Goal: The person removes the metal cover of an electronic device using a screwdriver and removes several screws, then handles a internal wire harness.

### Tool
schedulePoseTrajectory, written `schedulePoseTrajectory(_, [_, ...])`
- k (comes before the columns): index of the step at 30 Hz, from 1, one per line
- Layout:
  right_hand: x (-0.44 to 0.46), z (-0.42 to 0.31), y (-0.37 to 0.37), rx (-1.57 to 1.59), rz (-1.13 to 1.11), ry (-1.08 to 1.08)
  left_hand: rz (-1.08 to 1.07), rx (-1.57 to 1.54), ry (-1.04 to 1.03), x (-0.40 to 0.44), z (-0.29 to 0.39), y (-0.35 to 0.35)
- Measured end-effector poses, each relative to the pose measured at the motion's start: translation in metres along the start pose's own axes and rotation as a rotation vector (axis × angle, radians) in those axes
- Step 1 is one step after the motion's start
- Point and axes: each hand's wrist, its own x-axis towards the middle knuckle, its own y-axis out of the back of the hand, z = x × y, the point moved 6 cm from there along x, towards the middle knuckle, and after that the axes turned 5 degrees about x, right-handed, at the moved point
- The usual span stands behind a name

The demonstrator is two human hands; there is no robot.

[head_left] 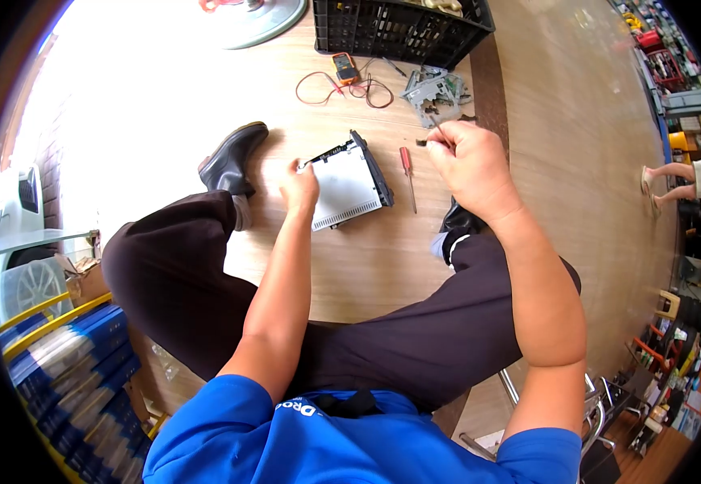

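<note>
A silver metal box-shaped unit with a black front panel lies on the floor between the boots. My left hand is closed on its left edge, near the upper corner. Right of the unit, my right hand is raised with fingers pinched round a thin, dark tool-like item, too small to name. A screwdriver with a red handle lies on the floor between the unit and my right hand. Loose metal parts sit beyond my right hand.
An orange multimeter with red and black leads lies near a black crate. A round glass base stands at the top. Blue stacked boxes are at lower left. A person's legs show at far right.
</note>
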Motion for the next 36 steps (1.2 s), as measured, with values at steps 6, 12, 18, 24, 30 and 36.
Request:
schedulePoseTrajectory(6, [0.011,0.008,-0.005,0.133,-0.074,-0.118,-0.864,-0.693,-0.266,-0.081,0.176,0.042])
schedulePoseTrajectory(12, [0.013,-0.005,-0.005,0.338,-0.052,-0.152,-1.007,-0.271,-0.56,-0.104,0.238,0.1])
schedulePoseTrajectory(18, [0.037,-0.029,0.005,0.306,0.044,0.108,-0.91,-0.205,-0.596,-0.092,0.26,0.121])
schedulePoseTrajectory(24, [0.054,-0.029,0.004,0.337,0.123,0.078,-0.8,-0.245,-0.571,-0.075,0.271,0.113])
schedulePoseTrajectory(30, [0.061,-0.021,0.013,0.482,0.158,0.033,-0.805,-0.262,-0.582,-0.052,0.276,0.11])
schedulePoseTrajectory(36, [0.062,-0.037,0.03,0.447,0.158,-0.01,-0.924,-0.396,-0.393,-0.042,0.269,0.11])
